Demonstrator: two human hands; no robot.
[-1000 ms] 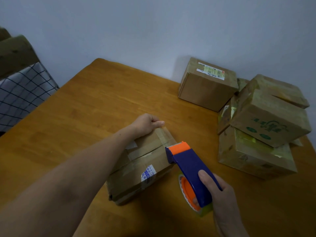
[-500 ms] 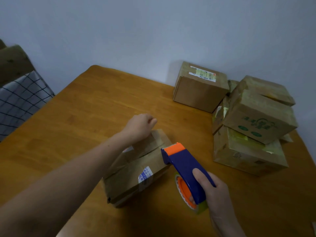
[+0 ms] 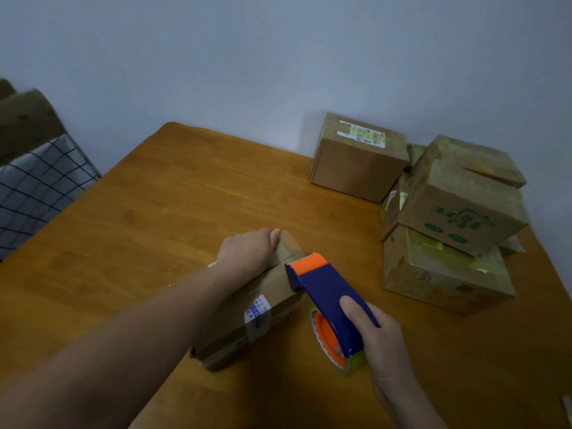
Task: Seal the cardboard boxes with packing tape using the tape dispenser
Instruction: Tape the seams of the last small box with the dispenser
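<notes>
Head view: tape dispenser (image 3: 322,289) at box (image 3: 244,323).
My right grip (image 3: 383,339) grasps it; left grip (image 3: 247,252) rests atop, clench I cannot tell.

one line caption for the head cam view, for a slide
Left hand holds a cardboard box on a wooden table; right hand grips a blue-and-orange tape dispenser at the box's edge.

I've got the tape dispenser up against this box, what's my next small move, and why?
Probably press the head of the tape dispenser onto the top of the box and draw it along: your right hand grips it with the head at the box's edge, and your left hand holds the far end.
</notes>
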